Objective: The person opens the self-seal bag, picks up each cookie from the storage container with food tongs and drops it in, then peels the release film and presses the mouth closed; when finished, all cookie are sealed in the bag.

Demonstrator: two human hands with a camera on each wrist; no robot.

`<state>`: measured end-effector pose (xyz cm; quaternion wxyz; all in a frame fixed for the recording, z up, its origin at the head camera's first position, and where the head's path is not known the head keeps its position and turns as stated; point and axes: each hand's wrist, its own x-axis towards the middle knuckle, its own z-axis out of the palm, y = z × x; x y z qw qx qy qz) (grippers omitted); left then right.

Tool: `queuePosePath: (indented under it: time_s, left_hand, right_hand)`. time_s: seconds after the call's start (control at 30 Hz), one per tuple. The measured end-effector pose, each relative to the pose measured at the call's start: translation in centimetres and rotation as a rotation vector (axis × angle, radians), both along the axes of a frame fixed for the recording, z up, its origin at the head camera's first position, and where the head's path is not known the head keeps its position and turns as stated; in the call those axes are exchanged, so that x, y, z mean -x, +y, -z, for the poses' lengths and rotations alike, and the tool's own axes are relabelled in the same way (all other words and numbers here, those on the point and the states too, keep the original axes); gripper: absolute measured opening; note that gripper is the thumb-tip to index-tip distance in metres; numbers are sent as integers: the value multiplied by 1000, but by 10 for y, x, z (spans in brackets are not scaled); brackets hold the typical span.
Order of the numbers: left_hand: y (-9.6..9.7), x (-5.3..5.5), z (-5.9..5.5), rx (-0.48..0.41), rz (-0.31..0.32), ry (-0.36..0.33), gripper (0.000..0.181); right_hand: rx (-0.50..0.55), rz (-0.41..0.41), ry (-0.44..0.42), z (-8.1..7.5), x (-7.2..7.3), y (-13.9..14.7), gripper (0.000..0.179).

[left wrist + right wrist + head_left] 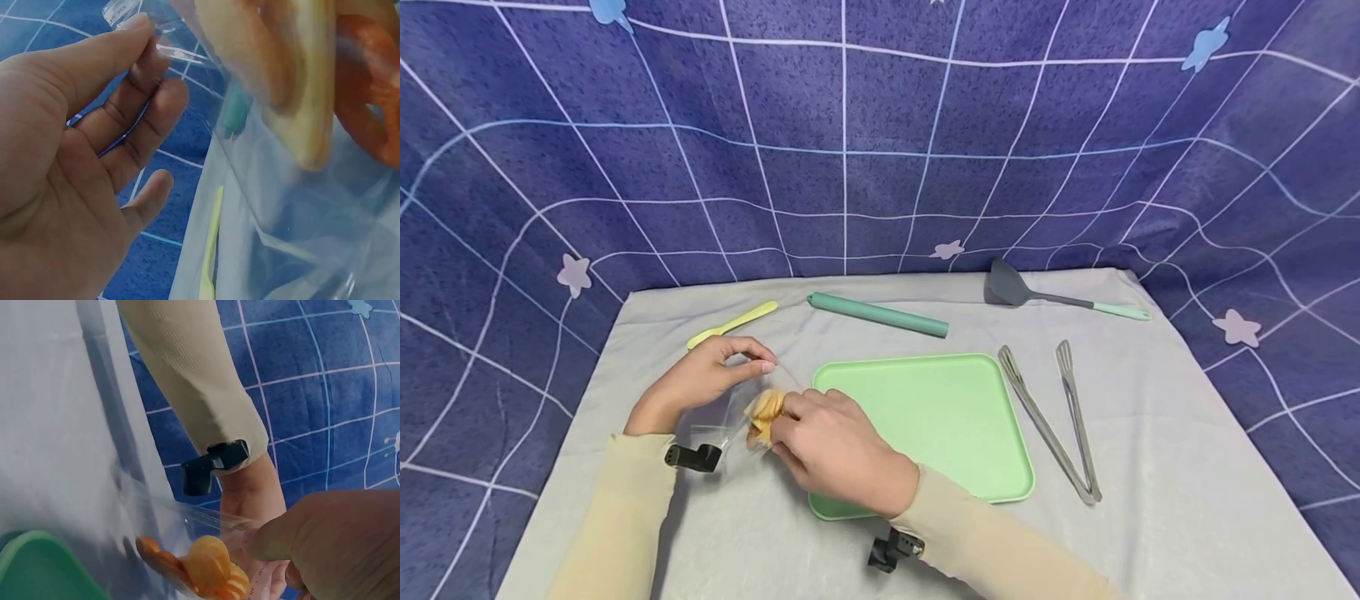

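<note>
A clear plastic bag (pixel 294 215) hangs between both hands, with yellow and orange-brown bread-like pieces (pixel 765 408) inside. In the left wrist view one piece (pixel 306 100) is pale yellow and long, and beside it a reddish-brown piece (pixel 350 119) curves like a loop. My left hand (pixel 707 375) pinches the bag's edge between thumb and forefinger, its other fingers loosely bent. From the other side my right hand (pixel 838 442) grips the bag, thumb (pixel 275 539) pressed on the film in the right wrist view. The bag is just left of a light green tray (pixel 940 417).
Behind the left hand lies a yellow-green spreader (pixel 733 323), with a green rolling pin (pixel 880 314) to its right. A grey turner (pixel 1011 286) with a mint handle is at the back right. Metal tongs (pixel 1048 425) lie spread beside the tray. A blue patterned curtain (pixel 880 183) hangs behind the table.
</note>
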<state>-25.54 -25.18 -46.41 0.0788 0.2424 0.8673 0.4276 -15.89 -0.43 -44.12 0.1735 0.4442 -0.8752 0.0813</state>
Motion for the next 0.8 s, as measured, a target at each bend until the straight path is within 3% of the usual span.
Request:
queuePosePath:
  time_s: [0.33, 0.43, 0.63, 0.8]
  left_hand:
    - [5, -2, 5, -9, 2, -52, 10]
    - [6, -1, 8, -12, 4, -39, 14]
    - [3, 0, 8, -7, -57, -2, 17]
    - [2, 0, 6, -18, -52, 10, 15]
  right_hand:
    - [36, -36, -133, 13, 10, 22, 5]
    - [60, -33, -123, 14, 11, 29, 5]
    - [187, -71, -110, 10, 9, 32, 8]
    - [213, -102, -98, 13, 9, 32, 7]
